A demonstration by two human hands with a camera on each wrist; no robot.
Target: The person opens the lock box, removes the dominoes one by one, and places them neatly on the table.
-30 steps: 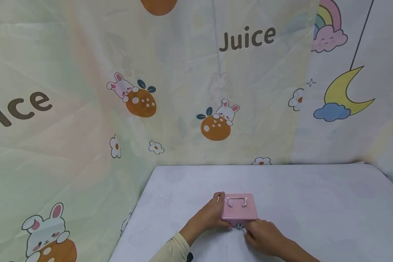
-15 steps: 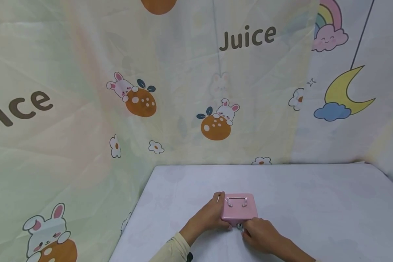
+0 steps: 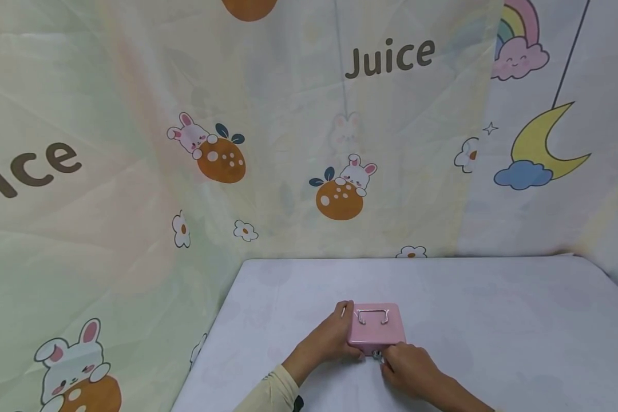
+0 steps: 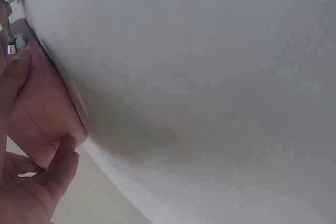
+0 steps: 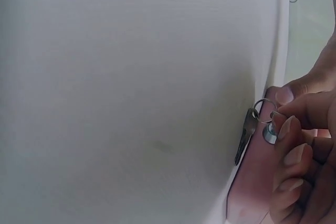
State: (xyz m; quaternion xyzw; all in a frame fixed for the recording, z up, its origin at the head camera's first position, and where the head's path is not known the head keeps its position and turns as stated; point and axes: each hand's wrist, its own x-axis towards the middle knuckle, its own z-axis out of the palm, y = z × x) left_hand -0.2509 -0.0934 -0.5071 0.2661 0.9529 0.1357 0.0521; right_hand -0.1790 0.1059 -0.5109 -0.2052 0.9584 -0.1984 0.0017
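Observation:
A small pink cash box (image 3: 375,333) with a wire handle (image 3: 372,312) on its lid stands on the white table. My left hand (image 3: 331,339) grips its left side, thumb at the front near the lock and fingers round the far side. At the box's front, my right hand (image 3: 411,369) pinches a key (image 4: 7,30) that sits in the round silver lock (image 5: 269,134). From that key hangs a ring (image 5: 264,110) with a second key (image 5: 244,137), plain in the right wrist view. Right-hand fingers hide most of the pinched key. The lid is down.
The white table (image 3: 494,320) stretches around the box to a back edge against a printed cloth (image 3: 288,114). More cloth hangs at the left and right sides. A light sleeve (image 3: 273,392) covers the left forearm.
The right hand has shifted slightly left and turned a little at the lock since a second ago. The left hand and the box have stayed in place.

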